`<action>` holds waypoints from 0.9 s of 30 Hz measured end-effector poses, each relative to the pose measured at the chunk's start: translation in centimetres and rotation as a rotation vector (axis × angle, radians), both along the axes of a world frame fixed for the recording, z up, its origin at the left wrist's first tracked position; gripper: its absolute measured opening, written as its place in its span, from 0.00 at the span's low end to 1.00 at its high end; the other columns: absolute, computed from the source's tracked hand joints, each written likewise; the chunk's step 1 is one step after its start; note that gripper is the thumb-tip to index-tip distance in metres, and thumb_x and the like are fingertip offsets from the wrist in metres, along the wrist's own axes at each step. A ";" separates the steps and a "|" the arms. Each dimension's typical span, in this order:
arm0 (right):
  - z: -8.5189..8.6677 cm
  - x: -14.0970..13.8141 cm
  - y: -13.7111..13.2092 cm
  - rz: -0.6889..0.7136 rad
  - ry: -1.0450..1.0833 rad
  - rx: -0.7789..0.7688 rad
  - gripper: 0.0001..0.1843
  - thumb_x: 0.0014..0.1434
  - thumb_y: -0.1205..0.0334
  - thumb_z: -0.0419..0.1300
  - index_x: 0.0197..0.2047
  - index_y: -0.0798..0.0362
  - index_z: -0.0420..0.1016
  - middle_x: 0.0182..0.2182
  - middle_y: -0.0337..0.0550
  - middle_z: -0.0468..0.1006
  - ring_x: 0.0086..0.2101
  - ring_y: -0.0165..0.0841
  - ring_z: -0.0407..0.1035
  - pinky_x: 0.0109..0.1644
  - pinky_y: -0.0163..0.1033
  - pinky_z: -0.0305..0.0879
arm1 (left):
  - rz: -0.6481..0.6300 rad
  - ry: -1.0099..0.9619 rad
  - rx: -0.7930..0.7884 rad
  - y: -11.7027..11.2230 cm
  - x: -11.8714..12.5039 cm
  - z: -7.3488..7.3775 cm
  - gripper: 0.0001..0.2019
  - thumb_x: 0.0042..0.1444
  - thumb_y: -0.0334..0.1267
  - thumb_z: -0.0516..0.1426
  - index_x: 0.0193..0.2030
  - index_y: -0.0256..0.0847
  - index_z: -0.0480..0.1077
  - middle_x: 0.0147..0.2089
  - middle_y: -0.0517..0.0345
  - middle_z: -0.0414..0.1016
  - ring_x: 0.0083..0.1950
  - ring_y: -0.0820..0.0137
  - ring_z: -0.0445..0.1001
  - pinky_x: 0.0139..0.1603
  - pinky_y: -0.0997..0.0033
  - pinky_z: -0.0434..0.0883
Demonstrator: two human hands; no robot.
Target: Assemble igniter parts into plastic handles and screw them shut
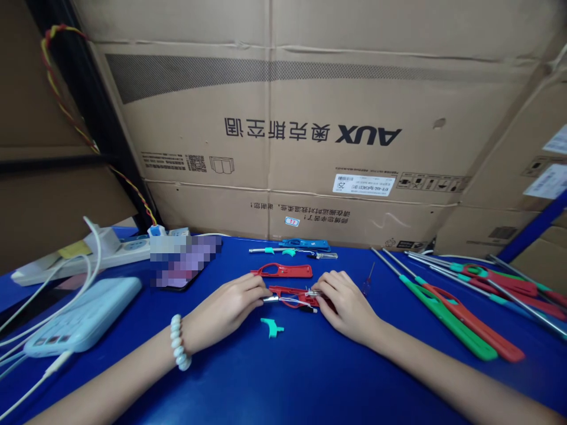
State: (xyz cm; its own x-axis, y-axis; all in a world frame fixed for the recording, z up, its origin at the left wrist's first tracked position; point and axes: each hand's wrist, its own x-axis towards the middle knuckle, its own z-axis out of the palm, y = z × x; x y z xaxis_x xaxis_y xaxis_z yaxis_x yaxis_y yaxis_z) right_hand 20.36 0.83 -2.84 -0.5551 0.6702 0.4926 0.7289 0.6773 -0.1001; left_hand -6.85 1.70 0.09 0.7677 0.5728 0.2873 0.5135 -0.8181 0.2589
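My left hand [228, 307] rests on the blue table [283, 378], fingers pinched on the metal rod end of a red plastic handle shell [290, 293]. My right hand [348, 304] grips the same red shell at its right end, where a small metal spring or clip sits. A second red handle shell [283, 271] lies just beyond the hands. A small teal plastic trigger piece [271, 326] lies loose on the table in front of my left hand. A white bead bracelet [179, 342] is on my left wrist.
Several finished grabber tools with red and green handles [460, 319] and metal rods lie at right. A blue handle shell [305, 243] and teal parts lie at the back. A power bank [84, 316], power strip [110, 251], cables and phone sit left. Cardboard boxes [310, 130] wall the back.
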 end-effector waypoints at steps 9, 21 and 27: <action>0.1 0.1 -0.1 0.025 -0.014 -0.011 0.08 0.60 0.71 0.49 0.34 0.55 0.68 0.33 0.45 0.69 0.33 0.34 0.60 0.37 0.40 0.54 | 0.034 -0.055 -0.085 0.0 0.1 -0.7 0.13 0.66 0.32 0.42 0.48 0.40 0.66 0.45 0.53 0.68 0.43 0.68 0.70 0.46 0.68 0.70; 0.5 0.8 -0.2 0.193 -0.017 -0.101 0.07 0.59 0.70 0.49 0.34 0.53 0.66 0.32 0.43 0.69 0.33 0.33 0.61 0.40 0.40 0.55 | -0.025 -0.030 -0.080 -1.2 0.6 0.1 0.13 0.65 0.31 0.43 0.49 0.41 0.66 0.43 0.53 0.68 0.43 0.68 0.69 0.45 0.68 0.69; 0.4 1.2 -0.4 0.185 0.011 -0.139 0.07 0.60 0.69 0.49 0.41 0.54 0.66 0.35 0.45 0.72 0.36 0.34 0.64 0.43 0.41 0.56 | -0.019 0.056 0.009 -0.8 0.3 0.0 0.16 0.66 0.31 0.43 0.58 0.43 0.59 0.48 0.52 0.69 0.48 0.65 0.69 0.48 0.64 0.68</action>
